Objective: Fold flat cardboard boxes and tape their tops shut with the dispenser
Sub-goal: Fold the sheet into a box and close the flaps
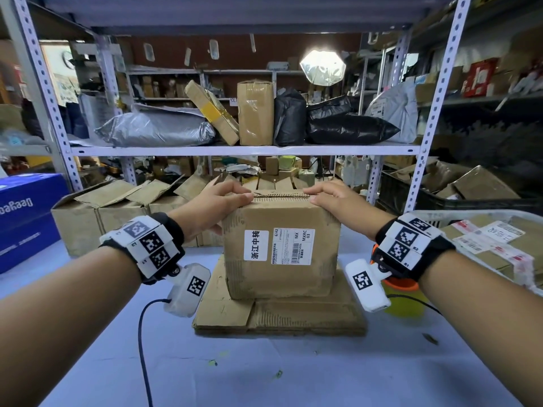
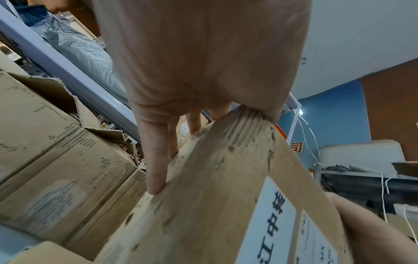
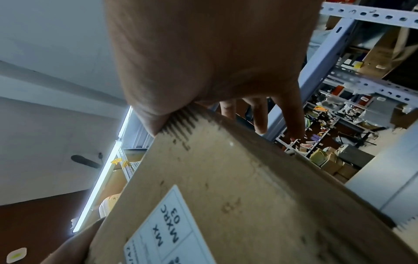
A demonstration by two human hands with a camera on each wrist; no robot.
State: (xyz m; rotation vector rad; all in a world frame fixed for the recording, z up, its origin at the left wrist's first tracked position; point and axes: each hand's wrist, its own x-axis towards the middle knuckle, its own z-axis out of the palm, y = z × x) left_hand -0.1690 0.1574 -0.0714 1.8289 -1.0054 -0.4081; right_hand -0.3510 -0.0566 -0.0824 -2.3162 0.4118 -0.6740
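A brown cardboard box (image 1: 282, 259) with white shipping labels stands upright on a stack of flat cardboard (image 1: 279, 318) at the table's middle. My left hand (image 1: 223, 198) lies over its top left corner, fingers flat on the top flap and thumb down the near face. My right hand (image 1: 332, 198) presses the top right corner the same way. In the left wrist view the left hand (image 2: 203, 71) rests its straight fingers (image 2: 156, 169) along the box (image 2: 214, 196). The right hand (image 3: 214, 62) reaches past the box (image 3: 237, 187) edge. An orange and yellow object (image 1: 402, 295) sits half hidden under my right wrist.
Open brown cartons (image 1: 102, 218) line the back left beside a blue box (image 1: 26, 218). A white basket (image 1: 470, 214) of parcels stands at the right. A metal shelf (image 1: 244, 150) loaded with packages rises behind the table (image 1: 293, 377). A dark cable (image 1: 141, 348) trails at the front left.
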